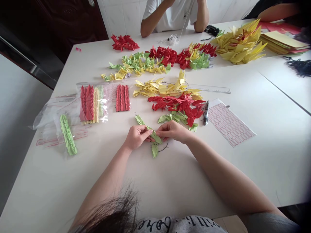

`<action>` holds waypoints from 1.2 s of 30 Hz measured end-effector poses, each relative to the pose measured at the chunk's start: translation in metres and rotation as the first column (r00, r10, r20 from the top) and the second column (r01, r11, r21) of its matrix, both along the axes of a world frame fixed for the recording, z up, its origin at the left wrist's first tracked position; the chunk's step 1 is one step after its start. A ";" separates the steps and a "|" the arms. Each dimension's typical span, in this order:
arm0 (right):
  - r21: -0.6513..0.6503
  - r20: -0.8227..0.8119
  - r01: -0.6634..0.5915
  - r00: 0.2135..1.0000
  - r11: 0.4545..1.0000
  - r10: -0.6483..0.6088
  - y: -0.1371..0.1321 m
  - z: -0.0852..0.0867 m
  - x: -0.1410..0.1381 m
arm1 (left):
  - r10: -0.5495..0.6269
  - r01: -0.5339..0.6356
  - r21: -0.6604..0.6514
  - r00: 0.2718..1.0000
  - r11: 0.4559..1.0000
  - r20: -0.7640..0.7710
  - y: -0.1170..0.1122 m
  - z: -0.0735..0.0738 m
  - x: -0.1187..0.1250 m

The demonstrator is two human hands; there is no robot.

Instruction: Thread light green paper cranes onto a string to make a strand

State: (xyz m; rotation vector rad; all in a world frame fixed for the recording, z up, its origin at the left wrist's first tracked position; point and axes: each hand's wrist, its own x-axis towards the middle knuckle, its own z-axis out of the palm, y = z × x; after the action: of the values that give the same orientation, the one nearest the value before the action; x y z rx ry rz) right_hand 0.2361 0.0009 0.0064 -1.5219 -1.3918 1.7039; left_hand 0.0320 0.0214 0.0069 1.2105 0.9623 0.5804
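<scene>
Between my hands runs a string of folded green paper cranes on dark thread. My left hand pinches it from the left, thumb on top. Close by, my right hand has thumb and fingertips closed on the same string. One end of the string points away past my left fingers; a loose green piece and a loop of dark thread lie just below my hands. Beyond my right hand are more green cranes, red cranes and yellow cranes.
Clear plastic bags with packed strings lie left, beside a red bundle. A pen, a label sheet and a ruler are on the right. A person sits opposite; paper stacks stand far right.
</scene>
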 end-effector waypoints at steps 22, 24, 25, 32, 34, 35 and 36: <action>0.111 0.084 0.008 0.996 0.994 -0.017 -0.003 0.002 -0.007 | 0.088 -0.083 0.083 0.995 0.993 -0.056 -0.001 -0.005 0.004; 0.126 0.093 0.000 0.996 0.992 -0.012 -0.004 0.001 -0.007 | 0.084 -0.080 0.086 0.995 0.993 -0.049 -0.002 -0.005 0.005; 0.132 0.095 -0.004 0.995 0.991 -0.008 -0.004 0.002 -0.008 | 0.083 -0.079 0.087 0.996 0.993 -0.045 -0.002 -0.005 0.005; 0.144 0.054 -0.020 0.998 0.989 0.013 -0.005 0.004 -0.009 | 0.020 -0.018 0.053 0.999 0.998 -0.027 -0.001 -0.001 0.002; 0.144 0.037 -0.028 0.999 0.989 0.023 -0.005 0.003 -0.008 | -0.022 0.024 0.047 0.999 0.999 -0.036 -0.002 0.000 0.002; 0.146 0.034 -0.032 0.999 0.989 0.028 -0.005 0.003 -0.008 | -0.033 0.036 0.050 0.998 0.998 -0.047 -0.002 0.001 0.002; 0.148 0.031 -0.038 0.999 0.988 0.033 -0.005 0.002 -0.008 | -0.038 0.041 0.053 0.998 0.998 -0.059 -0.002 0.001 0.002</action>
State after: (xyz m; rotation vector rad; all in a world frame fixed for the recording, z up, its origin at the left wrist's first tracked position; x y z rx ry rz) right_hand 0.2281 -0.0045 0.0085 -1.4524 -1.5323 1.5671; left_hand 0.0344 0.0193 0.0079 1.2980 0.9746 0.5459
